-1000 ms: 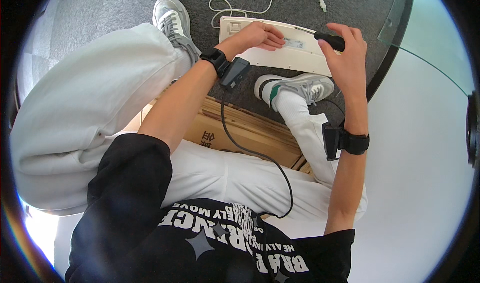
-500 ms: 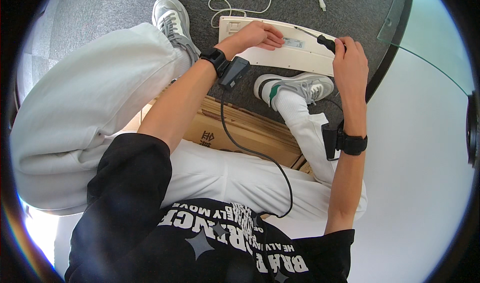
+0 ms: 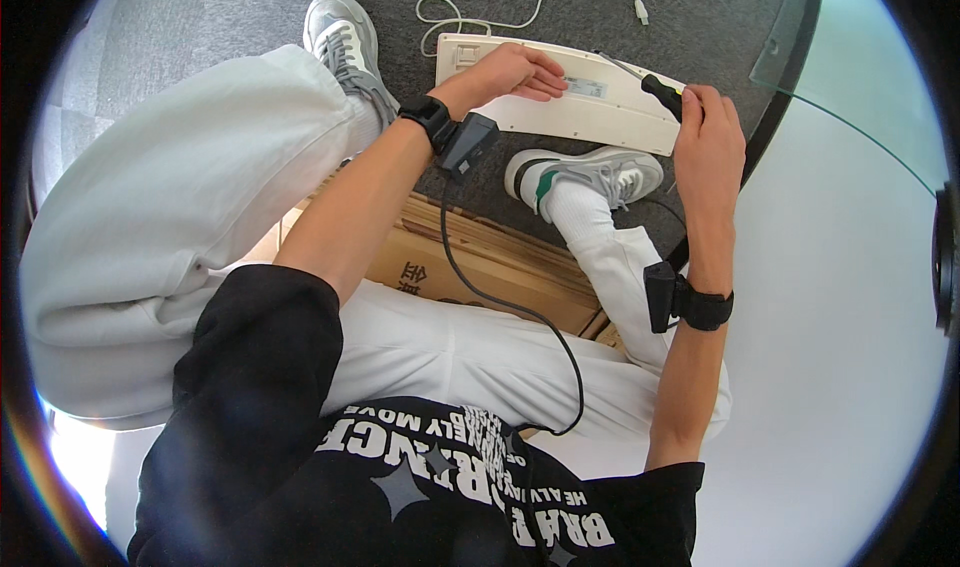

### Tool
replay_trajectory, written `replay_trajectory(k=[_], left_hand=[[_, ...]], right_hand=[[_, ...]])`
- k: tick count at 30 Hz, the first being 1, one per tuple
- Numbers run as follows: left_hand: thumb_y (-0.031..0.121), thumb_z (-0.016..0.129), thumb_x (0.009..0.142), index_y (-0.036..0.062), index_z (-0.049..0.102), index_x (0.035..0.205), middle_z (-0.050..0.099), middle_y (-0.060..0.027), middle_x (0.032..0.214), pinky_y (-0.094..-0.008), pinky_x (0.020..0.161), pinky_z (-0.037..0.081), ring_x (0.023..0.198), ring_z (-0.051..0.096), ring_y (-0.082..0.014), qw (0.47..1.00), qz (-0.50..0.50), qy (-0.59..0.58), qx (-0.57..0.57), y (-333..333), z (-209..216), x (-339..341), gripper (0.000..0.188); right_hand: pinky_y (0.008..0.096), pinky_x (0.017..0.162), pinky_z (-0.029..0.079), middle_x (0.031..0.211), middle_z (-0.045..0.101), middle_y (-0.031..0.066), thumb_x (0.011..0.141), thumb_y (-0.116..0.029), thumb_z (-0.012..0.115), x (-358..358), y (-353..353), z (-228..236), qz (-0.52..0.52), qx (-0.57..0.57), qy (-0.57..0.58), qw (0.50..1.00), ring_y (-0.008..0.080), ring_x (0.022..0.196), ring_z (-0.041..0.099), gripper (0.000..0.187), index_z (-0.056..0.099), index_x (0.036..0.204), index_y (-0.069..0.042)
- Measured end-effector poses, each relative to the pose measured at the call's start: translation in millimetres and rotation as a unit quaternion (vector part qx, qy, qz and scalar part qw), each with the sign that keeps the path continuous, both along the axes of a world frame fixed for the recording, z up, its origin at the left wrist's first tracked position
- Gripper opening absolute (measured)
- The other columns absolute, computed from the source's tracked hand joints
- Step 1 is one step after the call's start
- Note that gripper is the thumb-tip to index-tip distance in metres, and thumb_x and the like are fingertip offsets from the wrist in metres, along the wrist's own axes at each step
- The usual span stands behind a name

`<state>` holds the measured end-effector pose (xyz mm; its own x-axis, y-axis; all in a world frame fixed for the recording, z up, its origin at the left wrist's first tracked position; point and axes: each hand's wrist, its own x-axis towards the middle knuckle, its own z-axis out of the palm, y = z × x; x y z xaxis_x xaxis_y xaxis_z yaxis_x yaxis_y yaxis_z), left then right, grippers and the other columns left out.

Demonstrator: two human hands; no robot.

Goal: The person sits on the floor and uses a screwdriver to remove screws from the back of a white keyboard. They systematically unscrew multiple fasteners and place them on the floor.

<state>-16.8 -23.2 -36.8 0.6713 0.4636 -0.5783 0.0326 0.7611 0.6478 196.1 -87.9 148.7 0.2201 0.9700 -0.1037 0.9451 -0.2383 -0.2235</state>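
Note:
A white keyboard [image 3: 545,117] lies underside up on the grey carpet, with a pale label [image 3: 586,88] near its middle. My left hand [image 3: 522,71] rests over its left half, fingers stretched out and holding nothing; whether the palm presses on it I cannot tell. In my right hand [image 3: 710,132], at the right end of the keyboard, is a screwdriver [image 3: 661,95] with a black handle. Its thin shaft points left and away from me, over the far edge of the keyboard. The fingers close round the handle and hide its end.
A white cable [image 3: 486,22] curls on the carpet beyond the keyboard, and a cable plug [image 3: 641,11] lies farther right. My shoe [image 3: 600,174] is just in front of the keyboard. Cardboard [image 3: 480,267] lies beneath my legs. A glass panel [image 3: 850,117] stands at the right.
My right hand has shifted slightly right and toward me, carrying the screwdriver with it, so its tip sits farther right. The left hand and keyboard look nearly the same.

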Motion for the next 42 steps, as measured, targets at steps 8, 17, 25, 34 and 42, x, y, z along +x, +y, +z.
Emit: replay_trajectory(k=[8,17,25,34,42], left_hand=[[0.024,0.043,0.104,-0.012,0.059,0.123,0.066,-0.0252,0.12,-0.0324,0.098,0.057,0.112,0.068,-0.0298,0.991,0.055,-0.041,-0.116,4,8,9,0.043],[0.031,0.04,0.107,-0.0111,0.06,0.123,0.065,-0.0254,0.122,-0.0338,0.1,0.056,0.111,0.068,-0.0299,0.985,-0.008,-0.129,-0.116,11,36,31,0.049],[0.022,0.038,0.107,-0.0128,0.058,0.125,0.065,-0.0254,0.123,-0.0345,0.1,0.056,0.112,0.068,-0.0304,0.991,-0.021,-0.098,-0.09,8,35,27,0.045],[-0.005,0.051,0.096,-0.017,0.056,0.126,0.064,-0.0265,0.122,-0.0287,0.097,0.058,0.11,0.069,-0.0304,0.989,-0.041,-0.118,-0.082,4,27,28,0.032],[-0.004,0.052,0.097,-0.0163,0.056,0.125,0.066,-0.0265,0.118,-0.0284,0.096,0.059,0.109,0.069,-0.0288,0.991,-0.036,-0.089,-0.098,1,21,23,0.032]], right_hand=[[0.0409,0.075,0.048,0.093,0.062,0.0163,0.102,-0.015,0.052,-10,-21,43,0.005,0.044,0.097,0.994,0.0347,0.083,0.062,0.021,0.065,0.107,0.0],[0.037,0.071,0.049,0.093,0.06,0.014,0.097,-0.009,0.06,-17,-44,43,0.019,0.015,0.134,0.991,0.0294,0.08,0.061,0.016,0.065,0.11,-0.001],[0.0374,0.071,0.049,0.096,0.059,0.0127,0.095,-0.007,0.063,-8,-49,50,0.022,0.006,0.108,0.994,0.0287,0.08,0.062,0.017,0.067,0.111,-0.003],[0.0374,0.072,0.049,0.097,0.059,0.0129,0.095,-0.007,0.063,-5,-49,45,0.018,0.011,0.098,0.995,0.0287,0.083,0.062,0.017,0.067,0.111,-0.003],[0.0373,0.07,0.05,0.092,0.061,0.0122,0.096,-0.008,0.062,10,-50,46,-0.012,0.041,0.099,0.994,0.0273,0.078,0.063,0.015,0.068,0.109,-0.003]])
